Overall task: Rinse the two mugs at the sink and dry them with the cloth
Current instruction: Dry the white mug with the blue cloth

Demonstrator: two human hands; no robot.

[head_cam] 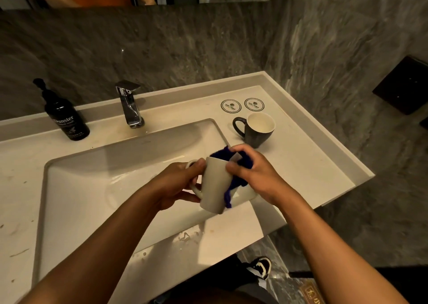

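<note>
Over the sink's (76, 188) right edge, my left hand (178, 183) grips the white mug (214, 185) by its handle, while my right hand (252, 174) pinches the blue cloth (234, 171) into its mouth. 1 dark mug (257, 130) stands upright on the counter (301, 164) beyond.

A sink (92, 188) is sunk in the tabletop (301, 164) — the tap (129, 104) behind it, a soap bottle (64, 116) to the tap's left. Right of the sink stands a mug (257, 130); behind it lie two coasters (231, 106) — side by side.
</note>
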